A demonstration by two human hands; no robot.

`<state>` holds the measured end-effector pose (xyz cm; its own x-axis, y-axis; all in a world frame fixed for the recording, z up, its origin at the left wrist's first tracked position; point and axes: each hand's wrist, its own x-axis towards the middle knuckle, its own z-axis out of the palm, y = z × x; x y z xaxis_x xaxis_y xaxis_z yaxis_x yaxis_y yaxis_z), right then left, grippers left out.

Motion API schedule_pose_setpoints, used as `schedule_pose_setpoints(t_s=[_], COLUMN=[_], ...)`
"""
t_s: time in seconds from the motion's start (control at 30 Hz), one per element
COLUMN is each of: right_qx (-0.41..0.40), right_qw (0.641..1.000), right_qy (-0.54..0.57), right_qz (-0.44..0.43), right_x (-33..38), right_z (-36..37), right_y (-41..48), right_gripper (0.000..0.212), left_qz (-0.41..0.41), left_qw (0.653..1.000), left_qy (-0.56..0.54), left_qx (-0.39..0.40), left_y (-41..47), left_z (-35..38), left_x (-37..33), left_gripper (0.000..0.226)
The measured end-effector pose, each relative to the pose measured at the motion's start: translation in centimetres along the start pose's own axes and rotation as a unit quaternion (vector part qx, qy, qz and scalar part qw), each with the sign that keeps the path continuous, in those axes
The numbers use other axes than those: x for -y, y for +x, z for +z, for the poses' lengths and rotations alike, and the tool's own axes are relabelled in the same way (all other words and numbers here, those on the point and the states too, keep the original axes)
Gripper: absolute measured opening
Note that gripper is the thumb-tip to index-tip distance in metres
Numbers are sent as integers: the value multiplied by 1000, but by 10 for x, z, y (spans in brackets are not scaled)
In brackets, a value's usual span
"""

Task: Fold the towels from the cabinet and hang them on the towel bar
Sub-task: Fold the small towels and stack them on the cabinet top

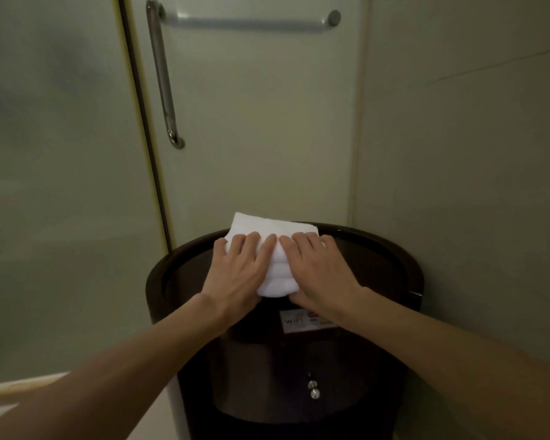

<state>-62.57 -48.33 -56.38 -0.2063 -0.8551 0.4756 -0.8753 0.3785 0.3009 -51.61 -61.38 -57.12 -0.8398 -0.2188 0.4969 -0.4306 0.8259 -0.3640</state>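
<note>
A folded white towel [273,249] lies on the rimmed top of a dark, rounded cabinet [185,274] in the lower middle of the frame, its far corner reaching past the cabinet's back rim toward the frosted glass door [267,122] behind. The left hand [238,274] rests flat on the towel's left side with fingers spread and extended, and the right hand [318,271] lies flat on its right side in the same way; neither hand closes around the cloth, both simply press down on it with open palms (the index fingers nearly meet over the towel's middle). The near end of the towel shows stacked layers between the two wrists. On the cabinet's front, just below the hands, sits a pale label [305,320] reading "WiFi", and lower down a small shiny knob [313,389]. In the upper middle of the frame a horizontal towel bar [251,22] runs across the glass, bare, with a vertical metal handle [162,74] at its left end. A plain wall [473,154] fills the right side.
</note>
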Motion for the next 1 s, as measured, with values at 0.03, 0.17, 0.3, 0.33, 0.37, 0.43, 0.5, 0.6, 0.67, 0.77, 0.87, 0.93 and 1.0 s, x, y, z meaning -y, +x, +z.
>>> schedule_pose_setpoints(t_s=[0.03,0.17,0.3,0.33,0.37,0.43,0.5,0.6,0.67,0.77,0.87,0.93,1.0], right_qx=[13,42,62,76,88,99,105,120,132,149,161,162,169], right_qw=[1000,999,998,996,995,993,991,991,989,983,977,976,973], right_qy=[1,3,22,35,50,71,79,66,68,108,141,147,153], right_qz=[-2,-14,-4,2,6,8,5,-9,-21,-21,-17,-18,-24], right_x=[-2,-13,-20,-22,-23,-26,-33,-43,-50,-58,-63,-64,-67], right_z=[-7,-37,-76,-85,-95,-116,-141,-184,-212,-255,-301,-332,-360], right_y=[5,26,46,51,56,71,87,108,119,134,146,155,165], right_gripper=[74,83,84,84,84,86,88,89,89,91,90,89,89], left_qz=[2,11,28,34,38,37,30,15,6,0,-9,0,-3], left_qw=[1000,999,996,995,994,991,989,985,983,978,979,975,977], left_qy=[-5,-19,-17,-21,-25,-30,-36,-57,-67,-83,-91,-103,-116], left_qx=[12,45,84,92,101,123,141,163,172,190,185,197,177], left_y=[5,24,43,48,54,67,79,92,99,110,123,128,130], left_z=[-5,-33,-70,-80,-91,-115,-141,-186,-219,-263,-312,-350,-378], left_x=[4,22,45,52,59,74,87,105,117,132,148,162,173], left_gripper=[82,93,101,100,98,98,100,101,103,98,95,100,109])
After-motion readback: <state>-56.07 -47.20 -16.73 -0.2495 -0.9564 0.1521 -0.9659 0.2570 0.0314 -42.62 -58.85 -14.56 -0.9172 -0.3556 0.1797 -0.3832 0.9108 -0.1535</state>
